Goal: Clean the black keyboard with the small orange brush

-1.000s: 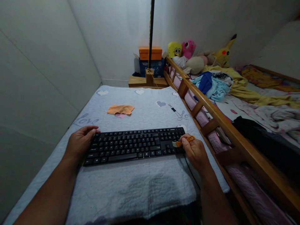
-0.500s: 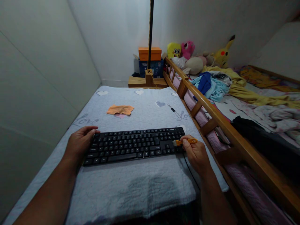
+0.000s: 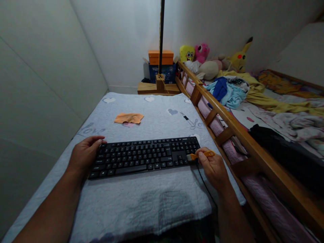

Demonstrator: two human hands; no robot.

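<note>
A black keyboard (image 3: 141, 157) lies on a pale blue quilted cloth (image 3: 141, 199), and its cable runs off toward the lower right. My left hand (image 3: 86, 152) grips the keyboard's left end, thumb on the top edge; the fingers under or behind it are partly hidden. Pinched between the thumb and fingers of my right hand (image 3: 211, 167) is a small brush with an orange handle (image 3: 209, 154). Its pale bristles touch the keys near the number pad and arrow keys. Beyond the keyboard an orange cloth (image 3: 129, 118) lies crumpled.
A thin wire tool with a black band (image 3: 186, 117) lies at the cloth's far right. Along the right side runs a wooden bed rail (image 3: 225, 118), with clothes and plush toys past it. An orange box (image 3: 161, 57) and a dark pole (image 3: 161, 37) stand at the back.
My right hand has moved the brush slightly down toward the near edge of the keyboard. My left hand stays at the left end. The whole view has shifted a little.
</note>
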